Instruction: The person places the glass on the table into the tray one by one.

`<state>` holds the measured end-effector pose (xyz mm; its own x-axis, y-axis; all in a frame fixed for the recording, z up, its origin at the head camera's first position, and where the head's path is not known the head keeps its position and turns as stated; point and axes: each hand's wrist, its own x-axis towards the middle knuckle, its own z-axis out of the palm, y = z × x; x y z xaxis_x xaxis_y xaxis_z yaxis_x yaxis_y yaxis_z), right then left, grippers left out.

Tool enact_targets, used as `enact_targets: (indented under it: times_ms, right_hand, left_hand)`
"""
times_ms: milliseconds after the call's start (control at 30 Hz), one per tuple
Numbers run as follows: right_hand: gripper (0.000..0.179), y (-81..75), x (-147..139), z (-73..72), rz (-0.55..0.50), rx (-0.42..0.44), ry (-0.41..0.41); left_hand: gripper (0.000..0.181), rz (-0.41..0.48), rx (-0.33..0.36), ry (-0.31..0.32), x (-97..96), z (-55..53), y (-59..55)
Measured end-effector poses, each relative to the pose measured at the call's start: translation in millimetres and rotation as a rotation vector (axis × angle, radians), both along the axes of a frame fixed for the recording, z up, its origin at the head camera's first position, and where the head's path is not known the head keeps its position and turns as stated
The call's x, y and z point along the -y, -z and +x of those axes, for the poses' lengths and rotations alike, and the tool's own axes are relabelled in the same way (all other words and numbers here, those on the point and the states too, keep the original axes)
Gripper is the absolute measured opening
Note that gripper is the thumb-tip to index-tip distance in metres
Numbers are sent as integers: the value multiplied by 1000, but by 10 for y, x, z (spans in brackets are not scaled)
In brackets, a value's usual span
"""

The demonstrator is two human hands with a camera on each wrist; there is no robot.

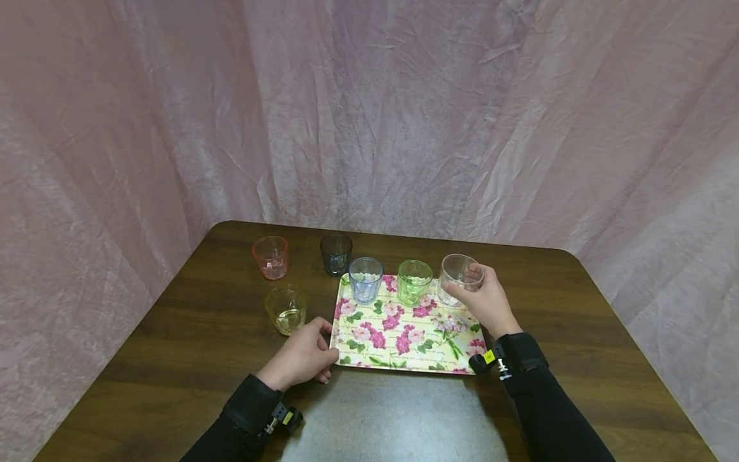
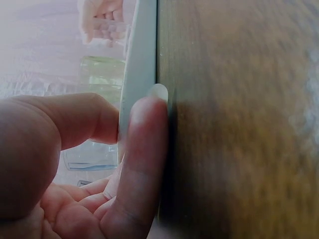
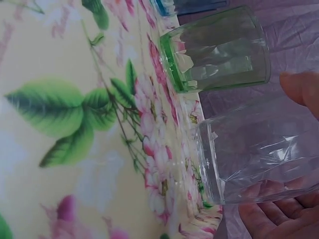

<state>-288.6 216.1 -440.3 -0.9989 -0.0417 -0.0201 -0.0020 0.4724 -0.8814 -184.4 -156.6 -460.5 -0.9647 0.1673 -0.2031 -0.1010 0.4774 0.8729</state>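
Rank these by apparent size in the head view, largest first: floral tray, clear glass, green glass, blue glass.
1. Floral tray
2. Clear glass
3. Green glass and blue glass: they look about alike, so I won't rank one above the other.

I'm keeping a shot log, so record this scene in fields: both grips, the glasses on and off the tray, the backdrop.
Left grip: pinches the rim of the flowered tray at its near left corner
Right grip: holds the clear glass at the far right corner; whether it bears on the tray is unclear
Glasses standing on tray: blue glass, green glass, along the far edge
Glasses on table: red glass, dark glass, yellow glass
Backdrop: pinkish cloth
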Motion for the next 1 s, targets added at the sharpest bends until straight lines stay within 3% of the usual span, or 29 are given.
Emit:
enact_targets:
  times_ms: [467,1000]
  right_hand:
    - [101,79,2,-2,0,9,-15]
    - [103,115,4,3,-11,28,-18]
  left_hand:
    - [42,-15,32,-25,-12,-6,1]
    - [42,-6,22,-20,-8,2,-5]
